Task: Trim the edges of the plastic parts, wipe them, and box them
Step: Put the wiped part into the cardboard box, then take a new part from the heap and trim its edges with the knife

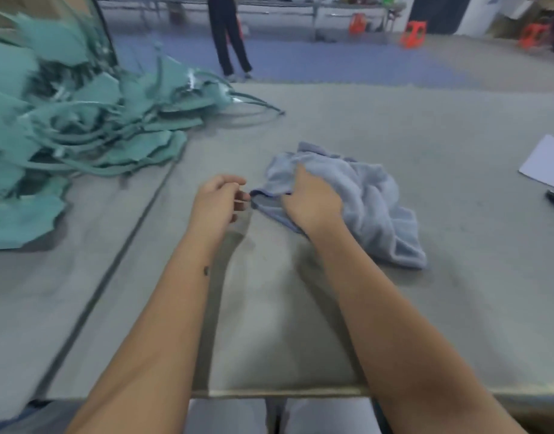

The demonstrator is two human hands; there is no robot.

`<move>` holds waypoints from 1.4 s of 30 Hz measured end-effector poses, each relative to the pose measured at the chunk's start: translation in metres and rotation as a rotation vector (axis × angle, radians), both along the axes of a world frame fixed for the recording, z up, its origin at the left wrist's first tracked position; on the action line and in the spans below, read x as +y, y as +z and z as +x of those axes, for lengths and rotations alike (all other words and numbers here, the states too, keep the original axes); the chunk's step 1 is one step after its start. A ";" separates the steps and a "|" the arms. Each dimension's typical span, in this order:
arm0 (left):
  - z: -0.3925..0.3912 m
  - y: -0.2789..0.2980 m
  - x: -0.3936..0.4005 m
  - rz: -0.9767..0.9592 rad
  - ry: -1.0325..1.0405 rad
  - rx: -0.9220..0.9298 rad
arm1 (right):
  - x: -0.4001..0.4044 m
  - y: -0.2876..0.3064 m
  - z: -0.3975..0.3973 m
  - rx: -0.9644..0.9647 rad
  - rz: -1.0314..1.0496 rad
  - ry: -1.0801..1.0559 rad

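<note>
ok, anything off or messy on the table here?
Mostly the teal parts: a loose, tangled heap at the table's left, thin strips trailing out toward the middle. The cloth lies crumpled under the right hand. No spill or damage that I can make out; the frame is blurred.

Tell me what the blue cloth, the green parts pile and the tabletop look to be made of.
Blue cloth: soft terry or microfibre, fuzzy nap, limp folds.
Green parts pile: thin matte plastic, probably, with ragged stiff edges and thin strips.
Tabletop: dull grey sheet with a seam; material unclear.
</note>
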State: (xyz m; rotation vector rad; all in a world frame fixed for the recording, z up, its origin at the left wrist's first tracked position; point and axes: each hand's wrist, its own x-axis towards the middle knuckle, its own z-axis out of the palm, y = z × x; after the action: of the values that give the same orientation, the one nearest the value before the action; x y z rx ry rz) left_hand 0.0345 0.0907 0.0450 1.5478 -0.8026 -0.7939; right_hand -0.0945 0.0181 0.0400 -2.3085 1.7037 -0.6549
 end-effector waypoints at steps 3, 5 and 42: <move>0.018 -0.006 -0.014 0.013 -0.001 -0.026 | -0.015 -0.005 -0.008 -0.011 -0.007 -0.034; 0.031 -0.009 -0.022 0.017 0.008 -0.072 | -0.028 0.002 -0.018 -0.130 -0.006 -0.095; 0.148 0.036 0.001 0.020 -0.136 -0.070 | -0.029 0.028 0.016 -0.658 -0.095 0.065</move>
State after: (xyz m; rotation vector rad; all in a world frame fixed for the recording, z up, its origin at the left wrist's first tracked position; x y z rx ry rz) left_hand 0.1823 0.0915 0.0811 1.5583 -0.9622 -0.8524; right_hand -0.0780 -0.0108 0.0676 -1.8754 1.2979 -1.3207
